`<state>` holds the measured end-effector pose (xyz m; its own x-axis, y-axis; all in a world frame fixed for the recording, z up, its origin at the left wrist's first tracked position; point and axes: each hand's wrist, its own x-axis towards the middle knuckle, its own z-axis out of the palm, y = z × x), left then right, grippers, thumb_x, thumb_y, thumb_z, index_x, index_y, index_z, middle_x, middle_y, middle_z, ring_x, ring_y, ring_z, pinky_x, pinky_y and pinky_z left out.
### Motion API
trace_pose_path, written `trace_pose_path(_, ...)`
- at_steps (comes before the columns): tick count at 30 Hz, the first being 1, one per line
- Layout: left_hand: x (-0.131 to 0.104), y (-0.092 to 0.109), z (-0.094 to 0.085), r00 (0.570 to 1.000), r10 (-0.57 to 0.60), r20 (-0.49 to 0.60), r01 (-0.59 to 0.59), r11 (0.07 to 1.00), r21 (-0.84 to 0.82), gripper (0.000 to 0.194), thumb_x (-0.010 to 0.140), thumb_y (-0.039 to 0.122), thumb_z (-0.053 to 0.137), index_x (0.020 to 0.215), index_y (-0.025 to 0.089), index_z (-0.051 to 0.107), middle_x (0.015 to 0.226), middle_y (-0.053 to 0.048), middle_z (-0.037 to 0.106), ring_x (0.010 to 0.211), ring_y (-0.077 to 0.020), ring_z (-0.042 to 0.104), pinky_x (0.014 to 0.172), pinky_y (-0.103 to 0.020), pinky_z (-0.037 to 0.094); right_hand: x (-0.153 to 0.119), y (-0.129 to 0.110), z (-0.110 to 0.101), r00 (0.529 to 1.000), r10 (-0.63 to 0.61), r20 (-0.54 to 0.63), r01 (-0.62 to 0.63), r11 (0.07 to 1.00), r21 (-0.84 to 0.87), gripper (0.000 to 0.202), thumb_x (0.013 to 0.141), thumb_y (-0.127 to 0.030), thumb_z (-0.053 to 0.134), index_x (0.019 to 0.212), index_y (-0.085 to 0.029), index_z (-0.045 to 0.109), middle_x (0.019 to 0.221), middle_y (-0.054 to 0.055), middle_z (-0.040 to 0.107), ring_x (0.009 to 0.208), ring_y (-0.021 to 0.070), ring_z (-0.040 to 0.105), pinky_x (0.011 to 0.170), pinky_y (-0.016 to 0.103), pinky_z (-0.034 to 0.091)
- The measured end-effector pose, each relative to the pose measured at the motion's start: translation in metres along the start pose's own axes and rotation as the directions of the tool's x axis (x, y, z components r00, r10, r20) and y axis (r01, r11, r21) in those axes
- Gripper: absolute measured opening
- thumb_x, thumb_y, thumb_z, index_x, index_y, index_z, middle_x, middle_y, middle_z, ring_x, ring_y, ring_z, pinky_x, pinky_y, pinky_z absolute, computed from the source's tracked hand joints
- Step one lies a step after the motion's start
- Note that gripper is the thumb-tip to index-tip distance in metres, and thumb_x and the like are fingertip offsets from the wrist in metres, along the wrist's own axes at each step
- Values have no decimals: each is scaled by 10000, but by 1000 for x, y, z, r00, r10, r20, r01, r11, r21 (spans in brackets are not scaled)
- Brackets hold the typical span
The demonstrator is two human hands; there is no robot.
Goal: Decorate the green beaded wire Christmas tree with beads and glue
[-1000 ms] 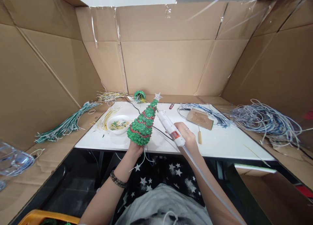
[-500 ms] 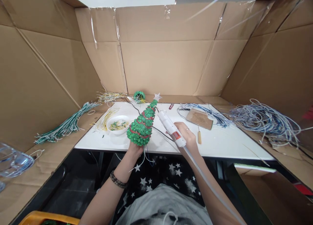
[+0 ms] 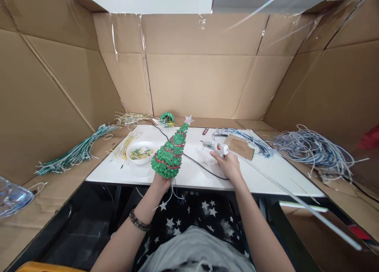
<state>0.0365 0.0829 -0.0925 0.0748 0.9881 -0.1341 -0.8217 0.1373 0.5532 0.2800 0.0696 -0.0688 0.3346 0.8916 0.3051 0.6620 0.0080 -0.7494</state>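
A beaded green Christmas tree (image 3: 168,156) with red garlands leans to the right in the head view, a clear star (image 3: 188,120) at its tip. My left hand (image 3: 162,182) is closed on its base from below, with most fingers hidden; loose wires hang beneath. Over the right half of the table, my right hand (image 3: 231,164) grips a white hot glue gun (image 3: 218,147), its nozzle pointing left, apart from the tree. A long glue stick (image 3: 299,201) trails out of the gun's back toward the lower right.
A white bowl (image 3: 139,164) of small clippings stands left of the tree on the white table (image 3: 198,177). Bundles of green wires (image 3: 79,147) and blue-white wires (image 3: 316,149) lie at the sides. A cardboard piece (image 3: 240,147) lies beyond my right hand. Cardboard walls (image 3: 201,84) enclose the table.
My right hand has moved the glue gun away from the tree's upper part, to the right, and turned it flatter. The tree stays in my left hand, nearly unmoved.
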Motion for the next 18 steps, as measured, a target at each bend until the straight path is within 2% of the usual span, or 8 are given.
trace_pose_path(5,-1,1,2,998,-12,-55,14,1000,21,232,942,376,551,1010,220,709,785,-45,744,646,-178,692,570,-270,574,4,-2,5,1000,23,7,-23,997,-72,351,782,-491,672,583,-218,578,578,66,642,607,231,602,538,298,380)
trace_pose_path(10,-7,2,12,993,23,-119,-18,999,41,275,983,283,448,921,199,703,781,-50,741,644,-184,693,551,-280,576,4,-2,4,999,33,15,-30,985,-170,372,782,-516,664,588,-211,578,612,70,641,619,226,598,522,285,345)
trace_pose_path(13,-8,2,13,992,14,-123,-10,999,34,258,978,285,467,934,198,706,795,-53,742,665,-192,700,567,-289,584,-3,-2,1,1000,11,27,-5,976,-217,300,809,-472,640,706,-191,653,704,84,693,705,249,641,565,284,381)
trace_pose_path(15,-8,2,12,993,7,-122,-4,1000,29,239,970,295,490,937,205,710,797,-50,743,667,-190,699,575,-287,585,-12,-2,-2,999,-11,41,20,973,-230,286,837,-449,626,876,-177,702,819,103,739,803,271,679,628,299,437)
trace_pose_path(18,-6,1,8,993,3,-122,1,1000,25,246,972,288,481,943,209,712,805,-48,748,677,-190,701,582,-287,585,-35,-3,-14,999,-32,30,39,956,-292,479,837,-468,659,1182,-135,664,1123,183,736,1019,344,694,736,379,520)
